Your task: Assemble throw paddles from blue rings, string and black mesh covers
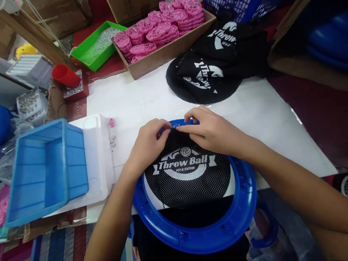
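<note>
A blue plastic ring (197, 241) leans at the table's front edge, its far side under both hands. Black mesh fabric (190, 185) printed "Throw Ball" lies across its opening. My left hand (153, 138) is closed in a pinch at the ring's far rim, by the fabric's top edge; what its fingertips hold is too small to name. Opposite it, my right hand (211, 129) has its index finger stretched to a small shiny part (176, 126) at the same spot. Its other fingers are apart, with nothing visible held.
A blue bin (44, 173) stands at left on a white foam lid (99, 160). Behind are a green tray (98, 48) of small metal parts, a carton (168, 52) of pink pieces, and a red cup (65, 76). More black printed fabric (200, 80) lies beyond my right hand.
</note>
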`<state>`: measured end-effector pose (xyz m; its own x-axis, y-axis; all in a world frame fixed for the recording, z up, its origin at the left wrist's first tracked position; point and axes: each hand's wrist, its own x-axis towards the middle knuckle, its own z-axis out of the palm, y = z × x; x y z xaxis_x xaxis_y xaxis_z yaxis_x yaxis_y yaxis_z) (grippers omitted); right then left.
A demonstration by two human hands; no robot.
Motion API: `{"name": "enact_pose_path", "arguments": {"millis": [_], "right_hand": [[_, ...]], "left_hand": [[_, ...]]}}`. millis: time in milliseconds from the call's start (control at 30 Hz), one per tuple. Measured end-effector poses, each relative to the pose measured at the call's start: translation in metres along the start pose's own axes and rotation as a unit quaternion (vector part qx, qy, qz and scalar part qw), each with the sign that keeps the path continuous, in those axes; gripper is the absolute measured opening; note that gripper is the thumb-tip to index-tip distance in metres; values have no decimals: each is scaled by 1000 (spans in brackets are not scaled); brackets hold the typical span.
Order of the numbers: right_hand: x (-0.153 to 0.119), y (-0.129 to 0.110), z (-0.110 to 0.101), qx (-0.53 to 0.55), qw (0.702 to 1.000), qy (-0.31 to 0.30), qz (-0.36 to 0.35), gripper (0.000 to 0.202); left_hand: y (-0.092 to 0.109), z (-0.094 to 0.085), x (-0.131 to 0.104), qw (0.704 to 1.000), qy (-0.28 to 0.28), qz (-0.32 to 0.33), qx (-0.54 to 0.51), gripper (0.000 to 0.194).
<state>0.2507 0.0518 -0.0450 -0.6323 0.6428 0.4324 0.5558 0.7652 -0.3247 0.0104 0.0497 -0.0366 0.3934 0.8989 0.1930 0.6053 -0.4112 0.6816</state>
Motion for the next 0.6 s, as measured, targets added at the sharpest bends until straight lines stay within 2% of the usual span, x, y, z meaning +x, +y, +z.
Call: {"name": "enact_pose_path", "arguments": {"millis": [600], "right_hand": [[-1, -1, 3, -5, 999, -40, 13, 44]], "left_hand": [[-4, 1, -6, 994, 5, 81, 72, 22]]}}
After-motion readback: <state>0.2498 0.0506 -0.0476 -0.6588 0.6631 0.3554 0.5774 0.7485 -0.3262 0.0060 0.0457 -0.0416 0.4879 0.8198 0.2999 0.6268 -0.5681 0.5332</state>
